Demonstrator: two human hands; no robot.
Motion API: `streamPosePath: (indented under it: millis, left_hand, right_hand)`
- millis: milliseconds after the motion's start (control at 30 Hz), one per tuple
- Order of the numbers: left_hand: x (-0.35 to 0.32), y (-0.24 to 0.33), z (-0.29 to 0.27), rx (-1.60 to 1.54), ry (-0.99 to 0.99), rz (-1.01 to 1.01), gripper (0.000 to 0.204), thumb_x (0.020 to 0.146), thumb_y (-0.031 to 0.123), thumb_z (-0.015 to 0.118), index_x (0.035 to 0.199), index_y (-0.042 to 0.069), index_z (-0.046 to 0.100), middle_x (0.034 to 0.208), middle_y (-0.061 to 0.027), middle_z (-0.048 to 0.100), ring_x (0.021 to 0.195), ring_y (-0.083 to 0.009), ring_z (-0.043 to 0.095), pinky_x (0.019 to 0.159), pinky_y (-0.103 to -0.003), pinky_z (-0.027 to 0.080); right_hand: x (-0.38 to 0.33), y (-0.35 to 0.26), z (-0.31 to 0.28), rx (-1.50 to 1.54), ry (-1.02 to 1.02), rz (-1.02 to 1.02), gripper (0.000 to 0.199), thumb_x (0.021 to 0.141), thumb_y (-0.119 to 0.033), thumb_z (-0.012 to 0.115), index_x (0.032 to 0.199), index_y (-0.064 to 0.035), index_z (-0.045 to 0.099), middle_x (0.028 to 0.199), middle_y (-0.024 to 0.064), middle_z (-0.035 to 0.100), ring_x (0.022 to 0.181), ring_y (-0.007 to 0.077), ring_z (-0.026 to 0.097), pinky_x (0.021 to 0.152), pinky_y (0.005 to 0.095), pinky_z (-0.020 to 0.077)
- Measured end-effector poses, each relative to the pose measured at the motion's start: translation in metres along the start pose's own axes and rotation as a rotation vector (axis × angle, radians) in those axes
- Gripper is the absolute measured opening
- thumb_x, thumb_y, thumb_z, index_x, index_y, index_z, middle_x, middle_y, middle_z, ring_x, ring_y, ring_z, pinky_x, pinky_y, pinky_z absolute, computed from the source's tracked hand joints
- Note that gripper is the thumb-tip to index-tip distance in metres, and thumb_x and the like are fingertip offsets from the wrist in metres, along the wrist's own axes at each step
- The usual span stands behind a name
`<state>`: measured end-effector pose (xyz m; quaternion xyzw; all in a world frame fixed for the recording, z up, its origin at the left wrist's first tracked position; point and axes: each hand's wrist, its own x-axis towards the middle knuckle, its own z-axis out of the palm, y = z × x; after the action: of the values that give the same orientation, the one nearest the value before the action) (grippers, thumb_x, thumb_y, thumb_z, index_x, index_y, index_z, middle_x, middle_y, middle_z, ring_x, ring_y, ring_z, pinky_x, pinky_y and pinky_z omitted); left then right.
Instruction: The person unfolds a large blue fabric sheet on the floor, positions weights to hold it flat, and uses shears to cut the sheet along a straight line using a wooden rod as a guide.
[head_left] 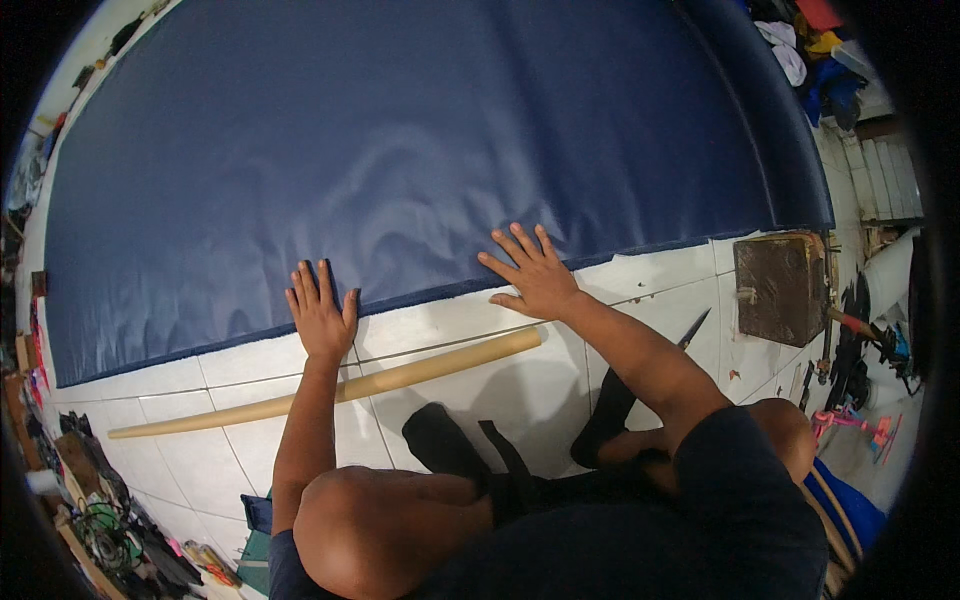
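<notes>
A large sheet of shiny dark blue vinyl-like material (300,130) is spread over the white tiled floor, slightly rippled in front of me. My left hand (322,315) lies on its near edge, fingers stretched out on the sheet. Farther right, my right hand (538,275) rests at the same edge with its fingers spread flat. Neither hand holds anything. Between the sheet and my knees lies a long tan cardboard tube (440,368), passing beneath my left forearm. On the floor beside my right forearm is a dark pointed blade (694,328), its other end partly hidden.
A dark brown box-like block (785,288) stands by the sheet's near right corner. The sheet's right side is rolled or folded over (765,110). Fabric items (825,60) are piled at the far right. Cables and clutter (110,530) lie at the lower left.
</notes>
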<state>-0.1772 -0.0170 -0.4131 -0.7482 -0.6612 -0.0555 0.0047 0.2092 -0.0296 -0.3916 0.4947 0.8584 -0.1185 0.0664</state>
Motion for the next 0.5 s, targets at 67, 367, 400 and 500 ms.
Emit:
streamPosePath:
  millis: [67, 367, 400, 500]
  left_hand:
    - [0.001, 0.000, 0.000, -0.015, -0.007, -0.010, 0.071, 0.095, 0.048, 0.049, 0.151, 0.007, 0.033, 0.156, -0.0266, 0.025, 0.145, -0.0440, 0.023, 0.117, -0.056, 0.015]
    - [0.009, -0.007, -0.013, -0.037, -0.200, 0.005, 0.076, 0.097, 0.054, 0.044, 0.154, 0.006, 0.026, 0.158, -0.0270, 0.017, 0.147, -0.0451, 0.016, 0.118, -0.057, 0.013]
    - [0.014, -0.006, -0.023, 0.002, -0.278, -0.010, 0.077, 0.095, 0.051, 0.051, 0.153, 0.006, 0.027, 0.158, -0.0273, 0.017, 0.146, -0.0453, 0.018, 0.118, -0.055, 0.017]
    - [0.039, -0.011, -0.048, -0.048, -0.429, 0.070, 0.076, 0.093, 0.045, 0.059, 0.151, 0.006, 0.031, 0.157, -0.0283, 0.019, 0.144, -0.0461, 0.021, 0.117, -0.051, 0.022]
  right_hand:
    - [0.003, -0.003, 0.000, 0.001, -0.022, 0.002, 0.074, 0.094, -0.066, 0.041, 0.156, -0.0285, 0.023, 0.163, 0.0121, 0.012, 0.150, 0.0354, 0.006, 0.120, 0.0579, 0.0015]
    - [-0.039, 0.082, -0.125, -0.009, -0.119, -0.170, 0.060, 0.094, -0.048, 0.057, 0.140, -0.0120, 0.047, 0.143, 0.0199, 0.045, 0.135, 0.0346, 0.042, 0.111, 0.0493, 0.0345]
    - [-0.054, 0.094, -0.146, 0.067, -0.185, -0.039, 0.049, 0.093, -0.042, 0.060, 0.130, -0.0095, 0.053, 0.130, 0.0197, 0.053, 0.123, 0.0340, 0.051, 0.103, 0.0476, 0.0407]
    - [-0.122, 0.117, -0.170, 0.141, -0.301, 0.348, 0.035, 0.092, -0.038, 0.062, 0.106, -0.0057, 0.062, 0.098, 0.0181, 0.066, 0.098, 0.0343, 0.065, 0.084, 0.0465, 0.0515]
